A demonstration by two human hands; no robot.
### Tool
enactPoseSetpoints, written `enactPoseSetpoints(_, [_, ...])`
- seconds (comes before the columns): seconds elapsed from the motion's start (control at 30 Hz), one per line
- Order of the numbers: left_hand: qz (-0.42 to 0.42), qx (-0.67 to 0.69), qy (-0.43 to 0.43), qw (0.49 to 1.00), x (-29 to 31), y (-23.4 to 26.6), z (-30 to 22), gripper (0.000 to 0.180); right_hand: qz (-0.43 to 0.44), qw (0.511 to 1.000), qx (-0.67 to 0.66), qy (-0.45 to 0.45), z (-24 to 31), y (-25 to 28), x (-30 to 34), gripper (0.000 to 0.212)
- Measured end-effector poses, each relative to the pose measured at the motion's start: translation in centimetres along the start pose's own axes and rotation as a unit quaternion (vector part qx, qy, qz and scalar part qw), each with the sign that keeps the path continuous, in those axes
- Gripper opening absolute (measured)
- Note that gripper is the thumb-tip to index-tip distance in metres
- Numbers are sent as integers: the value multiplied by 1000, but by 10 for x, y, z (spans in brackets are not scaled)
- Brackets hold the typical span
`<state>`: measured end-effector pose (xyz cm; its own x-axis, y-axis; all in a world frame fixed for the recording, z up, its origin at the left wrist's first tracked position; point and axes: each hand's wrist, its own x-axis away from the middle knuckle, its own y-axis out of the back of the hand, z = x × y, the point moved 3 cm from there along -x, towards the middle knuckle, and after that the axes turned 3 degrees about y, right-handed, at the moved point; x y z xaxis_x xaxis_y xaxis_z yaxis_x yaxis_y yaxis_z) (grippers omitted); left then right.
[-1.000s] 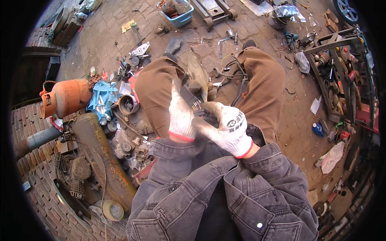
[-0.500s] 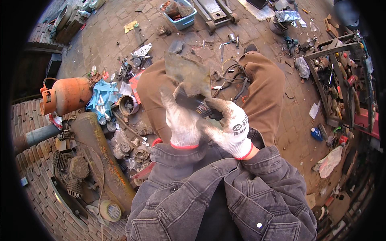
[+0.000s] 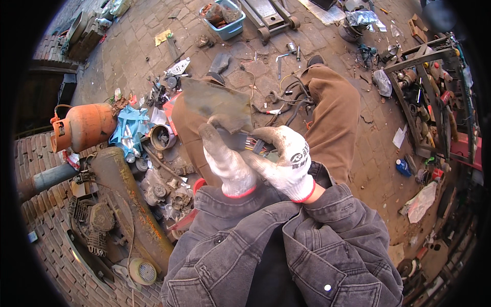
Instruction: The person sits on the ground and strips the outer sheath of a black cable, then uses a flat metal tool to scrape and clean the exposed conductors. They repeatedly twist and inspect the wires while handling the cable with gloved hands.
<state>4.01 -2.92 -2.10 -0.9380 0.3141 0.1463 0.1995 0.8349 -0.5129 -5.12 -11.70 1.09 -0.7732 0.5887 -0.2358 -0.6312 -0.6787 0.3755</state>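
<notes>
— What did the head view show in the hands?

— Both wore white knit gloves. The left hand point(image 3: 227, 161) was closed on the lower edge of a flat, rusty metal plate point(image 3: 217, 105), the fingers curled up against it. The plate was held above the person's lap, in front of the left knee, tilted away from the camera.

— And the other one?

— The right hand point(image 3: 286, 161) was closed on a bundle of coloured wires point(image 3: 254, 145) that came out just under the plate. Its grip pinched the bundle where a dark connector showed, and the two hands touched there.

— Where did the wires lead?

— I could not tell; a tangle of black cables point(image 3: 291, 102) lay on the brick floor point(image 3: 128, 56) between the knees, but whether they joined was hidden.

— What lay around?

— At the person's left stood an orange gas cylinder point(image 3: 84, 125) on its side, next to crumpled blue plastic point(image 3: 130, 128) and a round metal cup point(image 3: 162, 137). Nearer the body were a long rusty tank point(image 3: 128, 199) and an engine block point(image 3: 94, 222). Far ahead sat a blue tub point(image 3: 227, 28) of scrap. To the right a metal rack point(image 3: 434, 92) held tools.
</notes>
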Motion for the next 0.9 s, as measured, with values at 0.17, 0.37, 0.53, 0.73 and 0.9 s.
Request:
enactPoseSetpoints(0.17, [-117,-261,-110,952,-9,28,15,50,15,999,-30,-36,5,-6,-1,37])
enactPoseSetpoints(0.37, [-79,-105,-37,991,-8,24,3,59,15,1000,-3,13,12,-4,-5,33])
enactPoseSetpoints(0.53, [-125,-138,61,981,-10,10,-13,55,9,997,2,75,14,-1,-12,29])
enactPoseSetpoints(0.73, [-105,-141,88,980,-6,0,-17,64,12,996,34,85,13,3,-10,26])
enactPoseSetpoints(0.9, [-83,-200,151,965,-14,5,-12,64,74,994,1,75,1,3,-8,29])
